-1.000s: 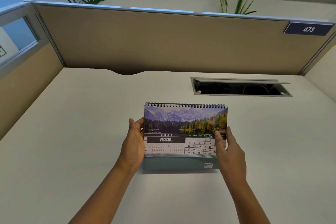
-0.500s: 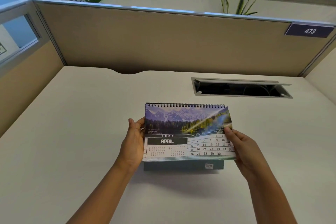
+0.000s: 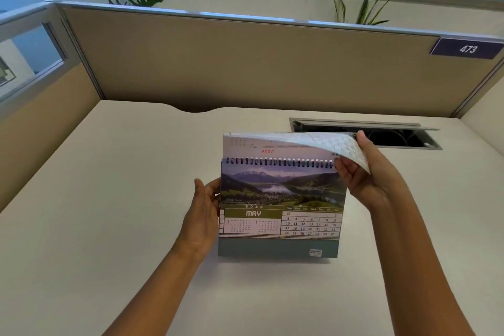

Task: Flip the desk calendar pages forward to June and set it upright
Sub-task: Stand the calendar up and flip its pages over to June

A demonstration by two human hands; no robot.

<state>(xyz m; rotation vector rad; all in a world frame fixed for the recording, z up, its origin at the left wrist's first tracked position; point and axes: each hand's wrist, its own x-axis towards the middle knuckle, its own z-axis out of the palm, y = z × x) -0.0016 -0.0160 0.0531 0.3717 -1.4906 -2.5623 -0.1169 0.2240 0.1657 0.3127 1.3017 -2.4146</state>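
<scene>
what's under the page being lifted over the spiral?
The May page shows beneath the lifted page, which the right hand holds curled over the spiral binding. Later months stay covered behind May; the left hand steadies the calendar's edge.

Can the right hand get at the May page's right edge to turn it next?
Probably not yet: the right hand is pinching the lifted page above the spiral binding. The May page edge itself looks uncovered.

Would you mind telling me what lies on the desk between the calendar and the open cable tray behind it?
Nothing: in the head view, only bare desk separates calendar from cable tray.
</scene>
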